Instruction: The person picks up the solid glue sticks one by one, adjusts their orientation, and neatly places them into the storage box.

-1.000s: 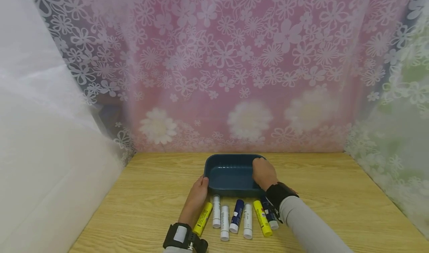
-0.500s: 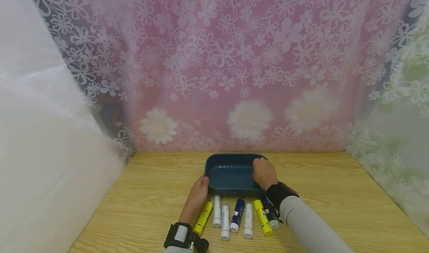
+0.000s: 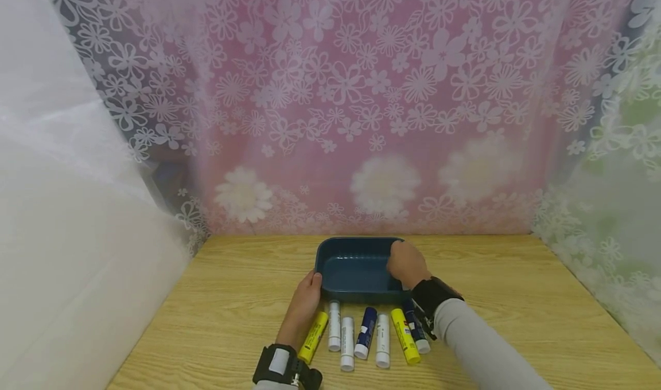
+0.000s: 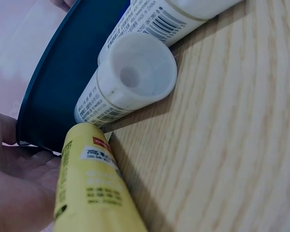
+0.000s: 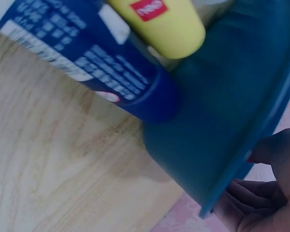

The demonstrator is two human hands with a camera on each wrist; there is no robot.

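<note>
As the blue tray [image 3: 356, 272] lies between them, long axis crosswise, we note left hand [image 3: 303, 298] and right hand [image 3: 408, 264] gripping opposite ends.

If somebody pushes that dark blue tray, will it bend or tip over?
The tray probably won't bend: it shows no sag between the left hand and right hand. It's wide and low, so it likely slides rather than tips.

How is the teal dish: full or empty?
Empty where visible: the teal dish is bare inside; the right hand hides part of it.
</note>
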